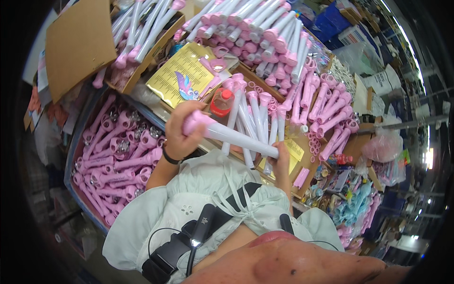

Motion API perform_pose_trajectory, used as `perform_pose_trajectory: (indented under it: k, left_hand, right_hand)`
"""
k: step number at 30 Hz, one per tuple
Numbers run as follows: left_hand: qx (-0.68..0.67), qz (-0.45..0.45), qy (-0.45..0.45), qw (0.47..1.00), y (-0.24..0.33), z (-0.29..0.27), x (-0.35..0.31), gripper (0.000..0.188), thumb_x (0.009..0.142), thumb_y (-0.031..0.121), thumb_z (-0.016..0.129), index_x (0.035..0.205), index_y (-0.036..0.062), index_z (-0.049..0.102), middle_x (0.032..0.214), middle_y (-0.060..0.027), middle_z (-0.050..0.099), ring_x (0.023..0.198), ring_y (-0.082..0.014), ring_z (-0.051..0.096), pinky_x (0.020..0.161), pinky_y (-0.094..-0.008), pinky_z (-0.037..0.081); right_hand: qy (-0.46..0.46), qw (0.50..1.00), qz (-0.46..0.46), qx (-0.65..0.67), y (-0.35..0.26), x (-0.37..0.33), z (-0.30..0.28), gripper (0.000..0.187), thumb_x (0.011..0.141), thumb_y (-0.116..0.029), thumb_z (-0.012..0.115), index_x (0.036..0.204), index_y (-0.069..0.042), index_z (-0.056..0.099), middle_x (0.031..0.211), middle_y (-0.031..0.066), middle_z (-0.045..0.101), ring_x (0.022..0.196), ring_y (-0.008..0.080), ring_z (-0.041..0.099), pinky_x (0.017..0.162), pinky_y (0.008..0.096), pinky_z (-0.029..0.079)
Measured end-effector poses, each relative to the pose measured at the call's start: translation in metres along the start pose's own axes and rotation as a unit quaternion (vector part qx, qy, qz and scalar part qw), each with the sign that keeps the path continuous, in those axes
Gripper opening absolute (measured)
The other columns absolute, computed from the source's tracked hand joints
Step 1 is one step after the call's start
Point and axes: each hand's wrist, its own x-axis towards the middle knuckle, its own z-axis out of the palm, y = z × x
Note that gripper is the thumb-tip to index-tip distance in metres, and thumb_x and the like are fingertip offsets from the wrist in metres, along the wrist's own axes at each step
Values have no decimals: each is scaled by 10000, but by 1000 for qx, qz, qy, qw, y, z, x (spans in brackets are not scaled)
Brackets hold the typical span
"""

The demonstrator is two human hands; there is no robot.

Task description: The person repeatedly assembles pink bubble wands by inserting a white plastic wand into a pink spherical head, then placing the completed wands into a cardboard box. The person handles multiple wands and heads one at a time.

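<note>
A plastic wand (236, 136) with a pink end and a white tube slants across in front of my chest. My left hand (178, 132) is closed round its pink end, and a dark band sits on that wrist. At the white tube's tip, the fingers of my right hand (282, 163) are closed on it. Just beyond the held wand, several similar white-tubed wands (257, 106) lean together on the worktop. A bottle of red drink (222, 102) stands beside them. Several small pink rings (314, 143) lie to the right of my right hand.
A blue-edged bin (73, 166) of pink handles (120, 158) stands at left. Piled white-and-pink wands (250, 28) fill the far side. Pink handles (333, 106) lie in rows at right. A yellow printed sheet (184, 71) and a cardboard flap (78, 45) are at far left.
</note>
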Motion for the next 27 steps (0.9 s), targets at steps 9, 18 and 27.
perform_pose_trajectory:
  k: [9,18,27]
  left_hand:
    - [-154,-311,-36,937,-38,-28,11,279,902,221,439,919,-31,558,872,-108,594,797,-180,587,765,-290,457]
    - [-67,-379,-45,922,-64,-25,4,380,964,254,388,805,-15,606,760,-73,609,687,-124,543,683,-256,429]
    - [-85,-344,-80,932,-68,-7,7,395,976,287,346,942,-15,599,879,-82,609,787,-135,554,750,-257,436]
  right_hand:
    - [-92,885,-316,-330,-72,-47,-5,283,777,-240,691,923,-6,625,740,86,627,665,173,615,596,293,485]
    - [-148,907,-197,-340,-85,-38,2,311,737,-164,729,984,-21,605,833,62,637,737,128,601,658,257,462]
    - [-41,990,-108,78,-58,17,-2,335,812,-134,645,1111,-83,502,886,8,549,757,89,539,661,231,440]
